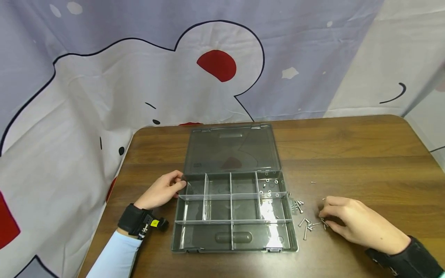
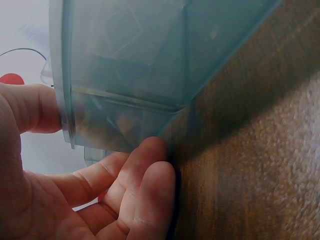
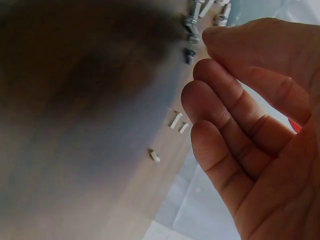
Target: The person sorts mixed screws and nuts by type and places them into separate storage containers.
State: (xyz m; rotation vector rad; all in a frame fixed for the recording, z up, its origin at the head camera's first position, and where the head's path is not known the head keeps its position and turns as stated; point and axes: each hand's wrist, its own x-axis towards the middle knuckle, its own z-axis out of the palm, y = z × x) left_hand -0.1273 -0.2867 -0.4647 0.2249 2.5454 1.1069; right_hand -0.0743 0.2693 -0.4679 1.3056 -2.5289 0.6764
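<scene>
My right hand [image 1: 351,220] rests on the tabletop [image 1: 365,162], fingertips bent onto the loose screws [image 1: 309,224]; whether one is pinched, I cannot tell. Screws lie just right of the organizer box [image 1: 233,227]. My left hand [image 1: 161,191] grips its left rim.

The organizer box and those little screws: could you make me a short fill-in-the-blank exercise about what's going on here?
1. The organizer box lies with its lid ____.
2. The left hand holds the box's ____ edge.
3. The right hand reaches into loose ____ on the table.

Missing words: open; left; screws
</scene>
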